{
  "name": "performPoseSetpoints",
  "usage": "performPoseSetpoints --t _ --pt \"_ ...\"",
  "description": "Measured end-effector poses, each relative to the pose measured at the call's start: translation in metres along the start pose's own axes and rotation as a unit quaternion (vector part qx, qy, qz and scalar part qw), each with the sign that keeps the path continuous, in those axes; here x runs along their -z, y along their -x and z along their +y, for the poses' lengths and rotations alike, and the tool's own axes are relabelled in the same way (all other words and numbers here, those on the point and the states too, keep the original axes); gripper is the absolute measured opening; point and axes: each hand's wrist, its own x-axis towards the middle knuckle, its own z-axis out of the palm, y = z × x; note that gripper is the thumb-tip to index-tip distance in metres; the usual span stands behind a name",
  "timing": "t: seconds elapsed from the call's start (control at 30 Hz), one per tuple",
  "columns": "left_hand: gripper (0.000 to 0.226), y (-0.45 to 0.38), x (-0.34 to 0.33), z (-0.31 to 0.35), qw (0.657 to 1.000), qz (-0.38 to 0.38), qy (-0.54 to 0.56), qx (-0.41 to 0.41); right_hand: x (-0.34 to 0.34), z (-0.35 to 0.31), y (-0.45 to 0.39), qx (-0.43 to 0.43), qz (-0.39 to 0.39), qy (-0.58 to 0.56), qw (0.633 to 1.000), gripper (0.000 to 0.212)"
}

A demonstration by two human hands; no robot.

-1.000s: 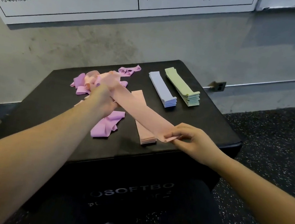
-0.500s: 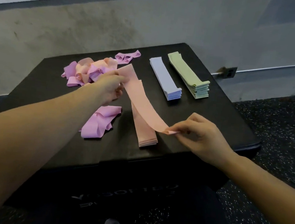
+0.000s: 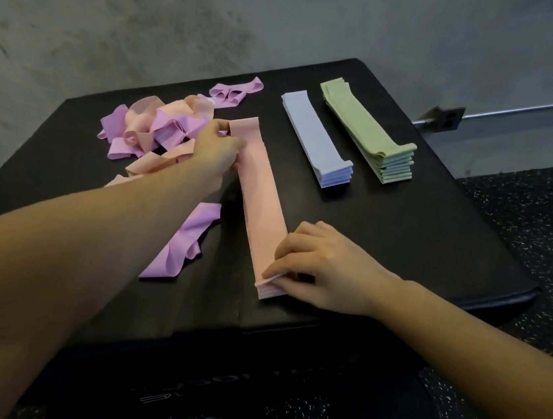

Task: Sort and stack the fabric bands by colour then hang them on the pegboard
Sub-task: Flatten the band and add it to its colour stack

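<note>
A: Four colours are out, and the peach stack (image 3: 261,207) is the one in hand. It runs from the middle of the surface (image 3: 419,246) towards its near edge, with a peach band laid flat on top.

B: How is it held?

A: The right hand (image 3: 323,269) has its fingers curled down on the stack's near end, thumb at the corner, pinching the top layers. The left hand (image 3: 217,152) grasps the far end, fingers bent round the band's edge. I'd say each end is held so the band lies taut and lines up with the ones beneath.

B: And the rest?

A: Just right of it, the blue stack (image 3: 317,141) and the green stack (image 3: 366,133) lie parallel towards the far right corner, both squared up. They look finished, kept apart so the colours stay separate.

B: What's unsorted?

A: A loose pile (image 3: 153,130) of peach and purple bands at the far left, touching the left hand. One purple band (image 3: 185,243) lies crumpled near the left forearm, another small purple one (image 3: 235,91) at the far edge. Purple has no stack yet, so sorting looks about half done.

B: The room?

A: The surface is a black padded box with pale lettering on its front. It stands on speckled dark flooring, against a grey concrete wall (image 3: 289,21). No pegboard in view.
</note>
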Motion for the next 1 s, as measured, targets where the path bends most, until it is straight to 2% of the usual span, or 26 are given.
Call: performPoseSetpoints --t 0.07,0.17,0.33,0.5,0.7,0.8,0.93,1.0 --pt "0.026 -0.003 -0.002 -0.006 1.000 0.012 0.004 -0.013 -0.005 0.002 0.002 -0.002 -0.021 -0.007 1.000 0.025" --pt "0.028 -0.010 -0.004 -0.014 0.999 0.029 -0.003 -0.031 -0.010 0.002 0.004 0.006 0.005 -0.005 1.000 0.022" --pt "0.020 -0.020 -0.010 -0.028 0.999 0.014 -0.034 -0.026 -0.013 0.003 0.005 0.008 0.031 -0.001 1.000 0.018" --pt "0.031 -0.026 -0.011 -0.030 0.999 0.011 -0.034 -0.027 -0.011 0.001 0.004 -0.007 0.021 -0.006 1.000 0.024" --pt "0.027 -0.007 0.006 -0.022 0.999 0.004 -0.016 -0.029 -0.009 0.002 0.006 -0.070 0.072 -0.097 0.990 0.022" --pt "0.020 0.016 0.028 -0.023 0.997 -0.011 -0.034 -0.075 -0.008 0.003 0.004 -0.103 0.072 -0.129 0.984 0.018" --pt "0.015 0.046 0.071 -0.034 0.976 -0.027 -0.082 -0.201 -0.006 -0.001 0.000 -0.153 0.117 -0.203 0.960 0.014" --pt "0.013 0.057 0.097 -0.046 0.966 -0.033 -0.104 -0.234 -0.003 -0.006 -0.008 -0.174 0.122 -0.223 0.951 0.020"
